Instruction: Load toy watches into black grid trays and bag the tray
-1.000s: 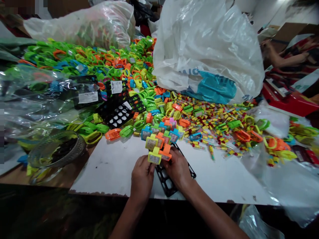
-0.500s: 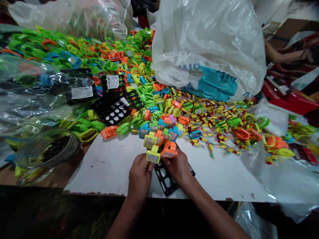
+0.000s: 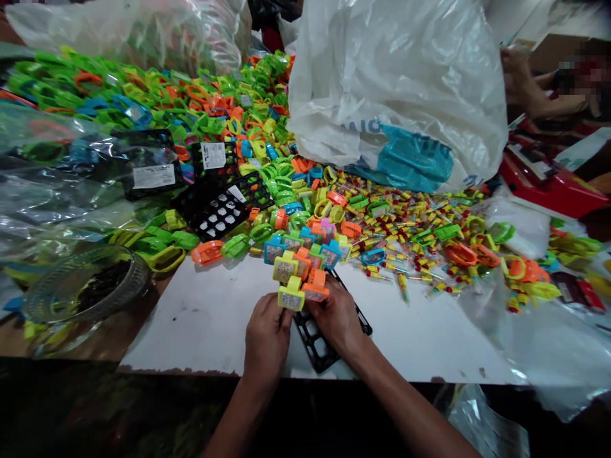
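My left hand [image 3: 266,337] is closed, thumb and fingers pinching the lower end of a yellow toy watch [image 3: 291,296]. Close beside it, my right hand [image 3: 342,321] has its fingers closed around an orange toy watch [image 3: 316,285]. Both watches stand upright over a black plastic tray with square openings [image 3: 321,353], which lies on the white board. Just beyond my fingers rise several more toy watches in the tray, among them a yellow one [image 3: 285,267] and a blue one [image 3: 331,254]. My hands hide part of the tray and the watches' lower ends.
Loose toy watches [image 3: 157,95] are heaped at the back left. Small yellow tubes [image 3: 396,219] are spread at the right, below a large white plastic bag [image 3: 396,76]. Black trays [image 3: 222,213] and a clear bowl [image 3: 86,280] stand left. Another person's arm [image 3: 529,89] shows far right.
The orange watch has shifted left and stands straighter, closer to the yellow one. My right hand has moved slightly left with it; my left hand has hardly moved.
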Motion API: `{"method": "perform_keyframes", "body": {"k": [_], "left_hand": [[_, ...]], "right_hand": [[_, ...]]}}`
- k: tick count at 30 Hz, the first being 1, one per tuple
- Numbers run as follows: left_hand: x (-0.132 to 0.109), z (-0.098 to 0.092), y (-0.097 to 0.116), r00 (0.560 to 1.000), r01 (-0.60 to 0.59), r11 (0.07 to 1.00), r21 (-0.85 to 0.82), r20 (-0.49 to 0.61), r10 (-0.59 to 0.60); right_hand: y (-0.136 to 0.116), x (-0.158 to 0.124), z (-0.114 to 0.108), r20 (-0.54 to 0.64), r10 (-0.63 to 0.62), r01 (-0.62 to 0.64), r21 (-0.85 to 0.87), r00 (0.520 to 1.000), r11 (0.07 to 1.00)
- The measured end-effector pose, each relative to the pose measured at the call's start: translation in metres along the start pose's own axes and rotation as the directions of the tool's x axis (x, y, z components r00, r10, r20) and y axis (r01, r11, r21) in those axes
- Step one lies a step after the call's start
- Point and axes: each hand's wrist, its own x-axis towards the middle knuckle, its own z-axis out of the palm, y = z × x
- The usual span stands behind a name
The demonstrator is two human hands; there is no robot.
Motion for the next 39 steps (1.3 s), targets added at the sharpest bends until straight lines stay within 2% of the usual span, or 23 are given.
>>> {"method": "perform_keyframes", "body": {"k": [8,10,14,17,21,24,30,36,39], "left_hand": [[0.000,0.003,-0.001,0.997,-0.068,0.995,0.078,-0.016,0.070],[-0.001,0.003,-0.002,0.997,-0.075,0.994,0.074,-0.013,0.076],[-0.001,0.004,-0.002,0.996,-0.086,0.992,0.097,0.006,0.086],[-0.001,0.004,-0.003,0.994,-0.107,0.986,0.127,0.015,0.106],[-0.001,0.003,-0.003,0.986,-0.164,0.972,0.168,0.015,0.163],[0.000,0.002,-0.002,0.985,-0.174,0.970,0.168,0.018,0.174],[0.002,0.000,0.002,0.989,-0.148,0.983,0.107,0.046,0.144],[0.002,0.001,0.000,0.993,-0.100,0.993,0.070,0.072,0.095],[0.002,0.002,-0.002,0.996,-0.060,0.997,0.044,0.075,0.057]], "right_hand": [[0.000,-0.008,-0.007,-0.007,-0.021,0.020,-0.133,1.000,0.991],[0.001,-0.009,-0.010,-0.025,0.025,-0.027,-0.084,0.999,0.996],[0.002,-0.010,-0.017,-0.023,0.185,-0.178,0.179,0.983,0.968],[0.005,-0.011,-0.017,-0.021,0.266,-0.256,0.199,0.964,0.946],[0.006,-0.008,-0.011,-0.015,0.176,-0.176,0.032,0.984,0.984],[0.001,-0.004,-0.008,0.000,0.114,-0.114,-0.027,0.994,0.993],[-0.007,0.000,-0.008,0.119,0.048,-0.027,-0.170,0.992,0.985],[-0.007,0.000,0.000,0.171,0.084,-0.046,-0.211,0.982,0.976],[-0.011,-0.002,-0.004,0.180,0.071,-0.043,-0.153,0.981,0.987]]}}
